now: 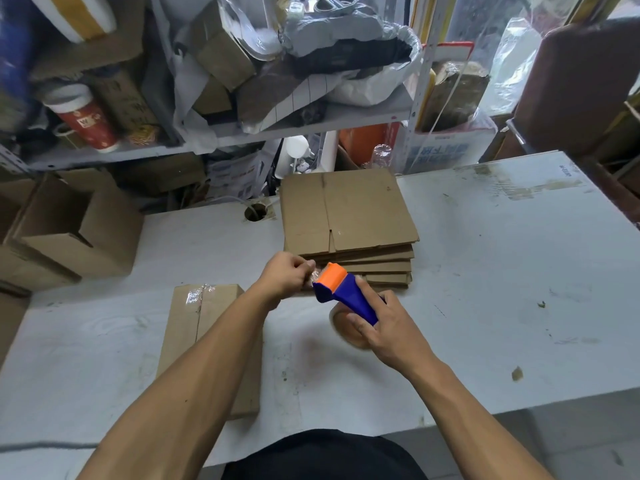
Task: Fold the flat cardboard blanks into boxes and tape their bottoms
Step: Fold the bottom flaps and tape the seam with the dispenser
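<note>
With the tape dispenser point(346, 294) gripped by the right hand point(388, 327), the tape end point(314, 274) pinched at ten o'clock by the left hand point(284, 277) should be drawn out taut.

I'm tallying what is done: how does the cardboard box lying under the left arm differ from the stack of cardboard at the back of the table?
The box is folded up into a body with height; the stack is of flat blanks. The box has clear tape along its centre seam; the top blank of the stack shows none. The box is single and lies near the table's front edge; the stack holds several sheets farther back. Both are plain brown cardboard on the white table.
</note>
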